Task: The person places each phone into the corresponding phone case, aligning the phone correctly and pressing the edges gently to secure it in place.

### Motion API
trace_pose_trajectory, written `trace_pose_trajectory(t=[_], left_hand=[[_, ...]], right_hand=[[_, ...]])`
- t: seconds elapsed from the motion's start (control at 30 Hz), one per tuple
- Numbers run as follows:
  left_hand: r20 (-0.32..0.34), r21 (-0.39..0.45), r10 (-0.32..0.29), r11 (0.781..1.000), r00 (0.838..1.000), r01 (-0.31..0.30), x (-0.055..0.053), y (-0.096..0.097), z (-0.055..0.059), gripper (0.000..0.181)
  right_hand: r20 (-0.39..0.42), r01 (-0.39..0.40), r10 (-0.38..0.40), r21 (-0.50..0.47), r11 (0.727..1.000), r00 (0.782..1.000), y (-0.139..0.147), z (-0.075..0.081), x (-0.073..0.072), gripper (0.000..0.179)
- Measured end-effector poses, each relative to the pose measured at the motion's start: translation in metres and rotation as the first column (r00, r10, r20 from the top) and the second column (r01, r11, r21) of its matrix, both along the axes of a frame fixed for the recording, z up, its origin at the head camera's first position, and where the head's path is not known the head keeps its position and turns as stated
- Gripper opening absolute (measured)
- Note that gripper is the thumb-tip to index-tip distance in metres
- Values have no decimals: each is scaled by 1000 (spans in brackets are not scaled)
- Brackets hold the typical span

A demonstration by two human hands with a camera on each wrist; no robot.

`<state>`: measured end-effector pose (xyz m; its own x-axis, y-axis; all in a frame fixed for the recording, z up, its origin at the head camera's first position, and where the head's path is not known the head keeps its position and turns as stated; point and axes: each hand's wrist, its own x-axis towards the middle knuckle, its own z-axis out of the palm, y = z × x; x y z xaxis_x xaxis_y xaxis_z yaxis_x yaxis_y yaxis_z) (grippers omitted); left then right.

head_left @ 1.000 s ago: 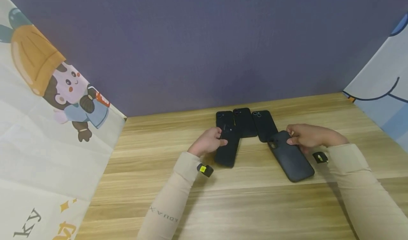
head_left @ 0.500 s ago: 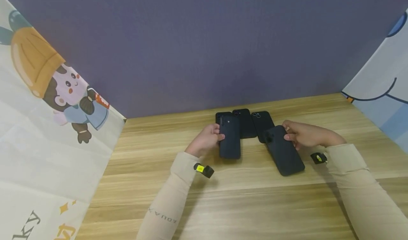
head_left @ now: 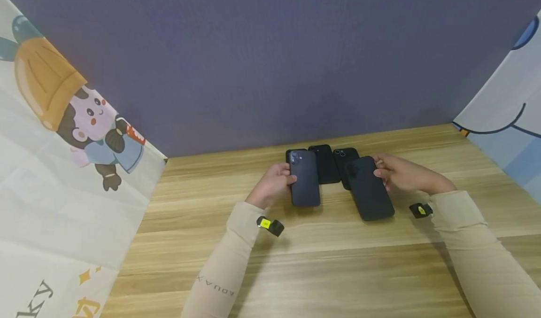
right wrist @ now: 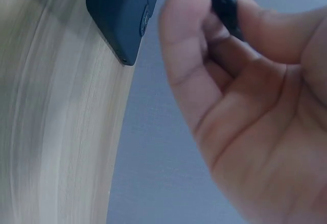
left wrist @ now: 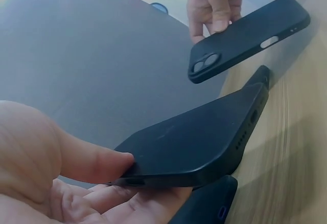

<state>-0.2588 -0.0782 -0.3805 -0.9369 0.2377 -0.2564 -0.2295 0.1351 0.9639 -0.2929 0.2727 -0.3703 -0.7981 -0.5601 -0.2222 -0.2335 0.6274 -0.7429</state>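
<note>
My left hand (head_left: 272, 184) pinches a black phone case (head_left: 305, 179) by its left edge, thumb on top and fingers beneath. In the left wrist view this phone case (left wrist: 189, 137) is tilted, its bottom holes showing along the short edge. My right hand (head_left: 403, 173) grips another black phone case (head_left: 369, 191) near its upper right corner. Light shows through the side cutout of that raised phone case (left wrist: 250, 35) in the left wrist view. Only a dark sliver of it appears between the fingers in the right wrist view.
Behind the held cases lie more black cases on the wooden table (head_left: 321, 271): a middle one (head_left: 324, 163), a right one (head_left: 345, 155) partly covered, and a left one (head_left: 296, 151) mostly hidden. A purple-grey wall (head_left: 270, 64) rises at the table's back edge.
The left hand's phone case has lifted and tipped so its camera cutout faces up towards the head view. The right hand's phone case has moved up and left, over the right lying case.
</note>
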Motion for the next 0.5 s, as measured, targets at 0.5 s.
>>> trace_pose_trajectory(t=[0.5], left_hand=[[-3,24,13,1000,1000,-13,-3,-1,-2,39]], right_hand=[[50,99,-95,-100,990,994,-7,0,1,44]])
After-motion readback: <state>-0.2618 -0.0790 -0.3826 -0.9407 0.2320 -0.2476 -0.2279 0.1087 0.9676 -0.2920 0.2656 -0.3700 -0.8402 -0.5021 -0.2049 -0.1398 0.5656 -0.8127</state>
